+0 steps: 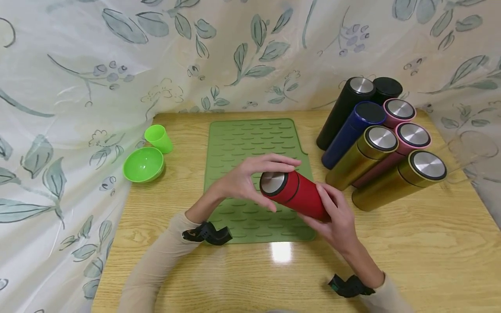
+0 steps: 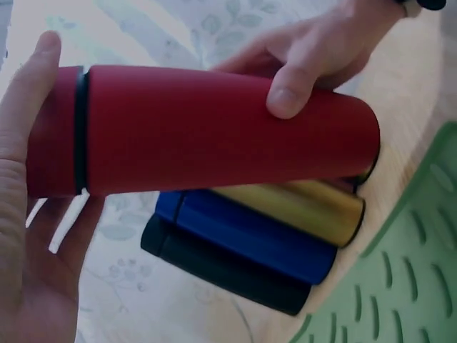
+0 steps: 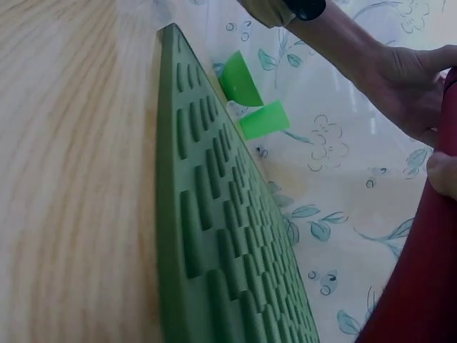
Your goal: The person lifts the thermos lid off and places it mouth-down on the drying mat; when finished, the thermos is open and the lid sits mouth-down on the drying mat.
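My right hand (image 1: 335,217) grips the lower part of a red thermos bottle (image 1: 303,195), thumb on one side and fingers round the other. The bottle is held tilted above the green ribbed mat (image 1: 250,134), its silver-topped lid (image 1: 272,182) towards my left hand (image 1: 250,180). That left hand is spread around the lid end, with fingers fairly straight along the far side and the thumb on the near side. In the left wrist view, the left thumb (image 2: 28,100) lies across the red lid, just beyond the dark ring of the bottle.
Several thermos bottles stand in a group at the right, including black, blue (image 1: 354,134), pink and gold (image 1: 399,180) ones. A clear container (image 1: 469,150) is beyond them. On the left are a green bowl (image 1: 144,165) and a green cup (image 1: 158,138). A leaf-patterned curtain (image 1: 235,52) borders the table.
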`<action>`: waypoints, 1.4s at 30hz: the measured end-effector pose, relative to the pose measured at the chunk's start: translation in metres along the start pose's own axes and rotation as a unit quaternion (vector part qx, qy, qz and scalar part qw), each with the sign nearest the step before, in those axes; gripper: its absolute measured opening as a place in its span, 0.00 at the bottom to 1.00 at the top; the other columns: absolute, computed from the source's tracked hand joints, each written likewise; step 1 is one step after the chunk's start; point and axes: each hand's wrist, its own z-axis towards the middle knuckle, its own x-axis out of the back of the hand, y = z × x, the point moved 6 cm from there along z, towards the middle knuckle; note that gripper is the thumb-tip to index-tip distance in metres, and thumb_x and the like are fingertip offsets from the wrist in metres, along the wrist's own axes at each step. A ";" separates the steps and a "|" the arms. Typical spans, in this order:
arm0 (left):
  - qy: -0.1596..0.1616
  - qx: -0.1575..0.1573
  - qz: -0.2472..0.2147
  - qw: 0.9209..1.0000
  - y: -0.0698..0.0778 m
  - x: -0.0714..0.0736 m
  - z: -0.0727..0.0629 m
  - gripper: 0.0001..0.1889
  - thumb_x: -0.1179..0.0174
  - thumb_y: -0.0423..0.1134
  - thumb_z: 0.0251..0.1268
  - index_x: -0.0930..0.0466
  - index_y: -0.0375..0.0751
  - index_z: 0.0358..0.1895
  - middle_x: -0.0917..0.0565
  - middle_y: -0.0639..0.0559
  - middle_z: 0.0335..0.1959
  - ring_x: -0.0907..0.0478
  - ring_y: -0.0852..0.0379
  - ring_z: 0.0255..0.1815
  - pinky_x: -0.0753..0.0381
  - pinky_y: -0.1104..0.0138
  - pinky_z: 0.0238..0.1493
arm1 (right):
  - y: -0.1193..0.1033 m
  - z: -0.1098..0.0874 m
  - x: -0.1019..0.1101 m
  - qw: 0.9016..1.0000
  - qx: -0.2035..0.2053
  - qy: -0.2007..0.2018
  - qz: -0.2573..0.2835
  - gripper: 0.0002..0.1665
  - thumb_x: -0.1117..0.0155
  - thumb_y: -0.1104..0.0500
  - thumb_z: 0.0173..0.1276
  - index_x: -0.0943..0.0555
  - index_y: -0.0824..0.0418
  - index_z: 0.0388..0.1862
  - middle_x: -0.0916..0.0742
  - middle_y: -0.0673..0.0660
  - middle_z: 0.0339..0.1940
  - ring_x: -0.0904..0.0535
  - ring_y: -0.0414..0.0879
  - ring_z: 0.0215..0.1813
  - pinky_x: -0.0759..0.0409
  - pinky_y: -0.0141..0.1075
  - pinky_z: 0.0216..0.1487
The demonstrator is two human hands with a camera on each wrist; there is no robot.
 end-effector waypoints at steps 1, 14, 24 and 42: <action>0.011 -0.004 -0.003 1.000 0.001 0.000 0.001 0.41 0.20 0.32 0.36 0.29 0.23 0.58 0.27 0.29 0.61 0.29 0.44 0.67 0.17 0.59 0.55 | 0.000 0.002 0.000 1.000 0.001 -0.004 0.009 0.40 0.33 0.39 0.62 0.23 0.72 0.56 0.19 0.74 0.50 0.23 0.51 0.54 0.31 0.21 0.65; 0.060 -0.047 -0.013 0.997 0.004 0.002 0.012 0.35 0.20 0.41 0.39 0.24 0.21 0.50 0.20 0.31 0.50 0.22 0.44 0.56 0.15 0.58 0.49 | 0.000 0.021 0.000 0.994 0.023 -0.102 0.043 0.47 0.36 0.36 0.61 0.30 0.72 0.64 0.18 0.68 0.50 0.23 0.44 0.52 0.27 0.19 0.57; 0.056 -0.031 -0.014 0.998 0.005 -0.004 0.011 0.33 0.22 0.28 0.33 0.24 0.21 0.50 0.21 0.31 0.50 0.22 0.48 0.55 0.15 0.60 0.48 | 0.000 0.017 -0.009 0.987 0.003 -0.142 0.077 0.49 0.39 0.36 0.63 0.35 0.73 0.66 0.19 0.64 0.51 0.26 0.41 0.51 0.23 0.25 0.44; 0.194 0.030 0.081 0.977 0.017 -0.011 0.015 0.29 0.27 0.30 0.42 0.22 0.28 0.53 0.20 0.37 0.52 0.21 0.52 0.52 0.15 0.66 0.46 | -0.006 0.017 -0.012 0.995 -0.006 -0.048 -0.083 0.38 0.45 0.39 0.68 0.33 0.70 0.60 0.23 0.73 0.48 0.21 0.62 0.45 0.15 0.54 0.37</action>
